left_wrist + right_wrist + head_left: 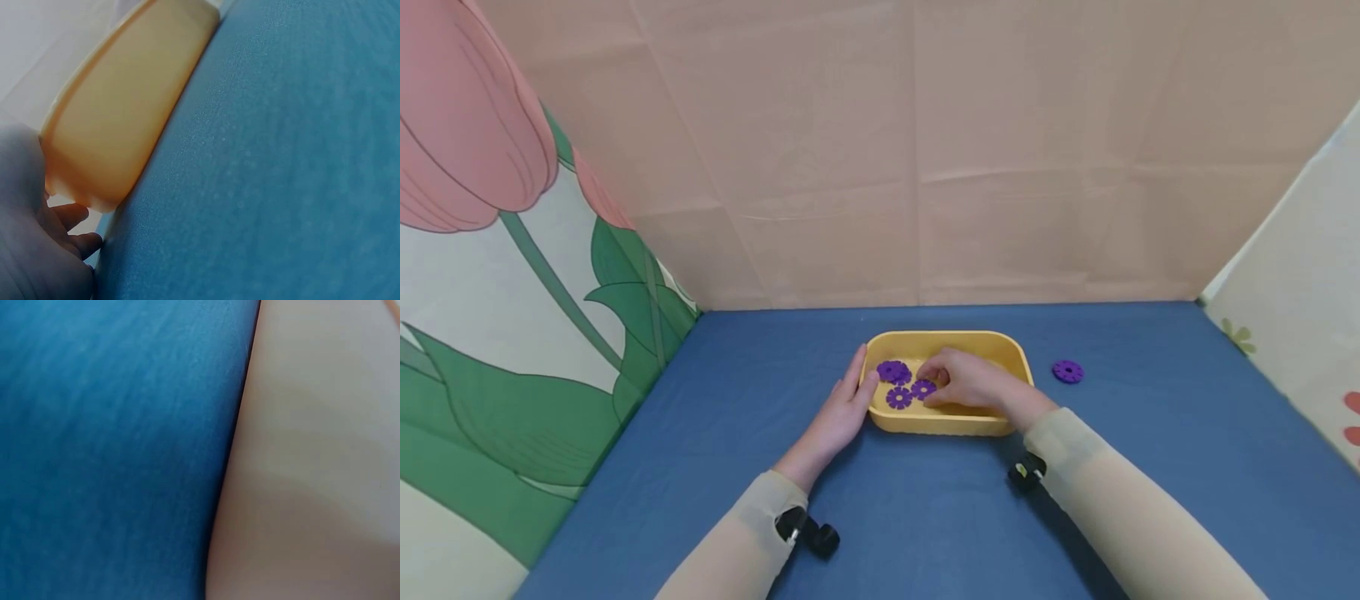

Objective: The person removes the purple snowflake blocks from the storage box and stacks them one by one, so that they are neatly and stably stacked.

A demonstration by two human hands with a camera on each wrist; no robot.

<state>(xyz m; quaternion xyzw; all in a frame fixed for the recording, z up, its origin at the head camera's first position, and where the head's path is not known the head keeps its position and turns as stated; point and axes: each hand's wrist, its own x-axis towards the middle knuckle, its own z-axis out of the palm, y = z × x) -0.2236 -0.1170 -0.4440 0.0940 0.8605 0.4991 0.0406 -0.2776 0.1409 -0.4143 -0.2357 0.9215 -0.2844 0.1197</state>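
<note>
A yellow tray (pixel 951 426) rests on the blue cloth, holding several purple notched discs (pixel 899 397), some of them overlapping at its left end. My left hand (pixel 844 407) holds the tray's left end, thumb at the rim and fingers along the outside. In the left wrist view its fingertips show beside the tray wall (pixel 119 112). My right hand (pixel 970 382) reaches inside the tray, thumb and index finger pinching the edge of one purple disc (pixel 922 389). The right wrist view shows only the tray's outer wall (pixel 312 456) close up, with the hand out of sight.
Another purple notched disc (pixel 1067 372) lies on the blue cloth (pixel 910 508) to the right of the tray. A plain beige backdrop (pixel 917 167) rises behind the table. Printed panels stand at both sides, the left one with a large tulip (pixel 467 117).
</note>
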